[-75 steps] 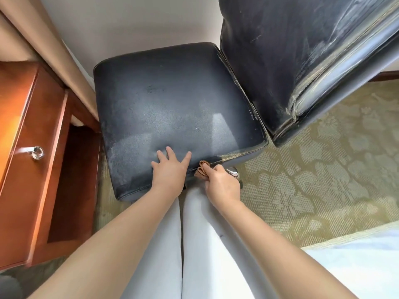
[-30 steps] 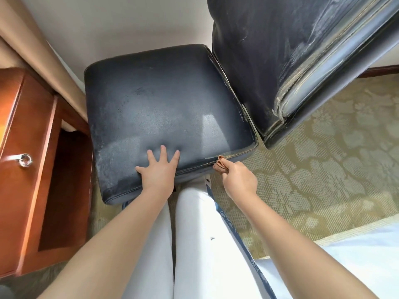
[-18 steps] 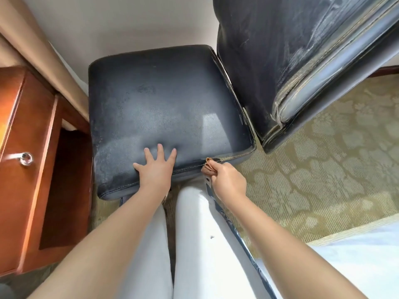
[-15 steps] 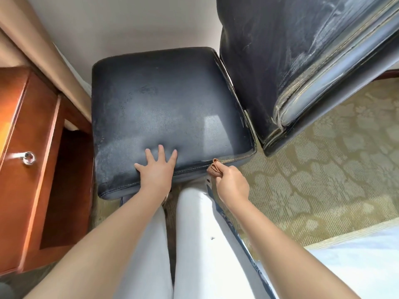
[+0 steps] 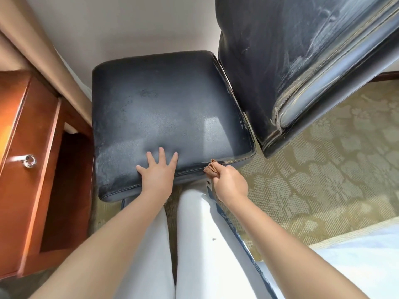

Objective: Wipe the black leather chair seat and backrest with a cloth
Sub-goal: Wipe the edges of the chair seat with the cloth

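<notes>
Brown cloth (image 5: 212, 170), bunched small, sits pinched in the right hand (image 5: 230, 184), whose fingers curl round it at the front seam of the chair seat (image 5: 168, 113), near the seat's right front corner. It looks soft and light, likely to crumple instead of lying flat, so a fuller palm-backed hold should spread it better for wiping. The left hand (image 5: 157, 174) lies flat on the seat's front edge, fingers spread wide, holding nothing. Padded leather dimples under it, so it probably yields to pressure. The backrest (image 5: 269, 61) rises to the right, streaked and dusty.
</notes>
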Demonstrator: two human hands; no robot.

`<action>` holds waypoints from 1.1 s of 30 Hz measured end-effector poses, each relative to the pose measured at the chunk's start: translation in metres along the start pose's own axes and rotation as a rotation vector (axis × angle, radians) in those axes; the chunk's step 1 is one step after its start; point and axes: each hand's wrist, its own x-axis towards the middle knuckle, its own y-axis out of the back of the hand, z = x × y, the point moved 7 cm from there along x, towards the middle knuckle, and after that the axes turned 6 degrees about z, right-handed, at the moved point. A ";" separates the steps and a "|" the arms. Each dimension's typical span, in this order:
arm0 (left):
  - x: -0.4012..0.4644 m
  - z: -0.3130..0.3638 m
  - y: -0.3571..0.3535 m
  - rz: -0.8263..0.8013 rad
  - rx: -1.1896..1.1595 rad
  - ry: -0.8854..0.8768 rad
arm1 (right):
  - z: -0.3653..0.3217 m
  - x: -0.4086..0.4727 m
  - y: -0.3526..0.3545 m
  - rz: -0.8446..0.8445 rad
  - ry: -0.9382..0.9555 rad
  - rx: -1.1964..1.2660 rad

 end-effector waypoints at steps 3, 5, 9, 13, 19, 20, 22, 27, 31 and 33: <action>0.001 -0.001 -0.002 0.007 -0.007 -0.002 | -0.037 -0.006 -0.012 -0.034 0.149 0.009; 0.002 -0.002 -0.004 0.006 -0.007 -0.011 | -0.042 -0.003 -0.015 -0.025 0.167 -0.037; 0.002 -0.003 -0.006 0.020 0.023 -0.028 | -0.010 0.007 0.000 0.051 0.040 -0.058; 0.000 0.001 -0.003 0.020 0.021 -0.025 | -0.012 0.008 0.004 0.030 0.043 -0.005; 0.001 0.000 -0.003 0.023 0.011 -0.032 | -0.007 0.008 0.003 0.067 0.035 -0.085; 0.000 0.000 -0.003 0.021 0.014 -0.032 | -0.002 0.009 0.006 0.087 0.019 -0.099; 0.000 0.001 -0.003 0.021 0.020 -0.029 | -0.005 0.004 0.013 0.135 0.049 -0.083; 0.001 0.001 -0.004 0.026 0.018 -0.029 | -0.037 0.002 0.012 0.221 0.231 -0.037; 0.002 -0.001 -0.006 0.031 0.027 -0.028 | -0.042 0.005 0.004 0.303 0.336 -0.116; 0.003 -0.001 -0.006 0.033 0.026 -0.029 | -0.039 0.002 0.000 0.316 0.382 -0.171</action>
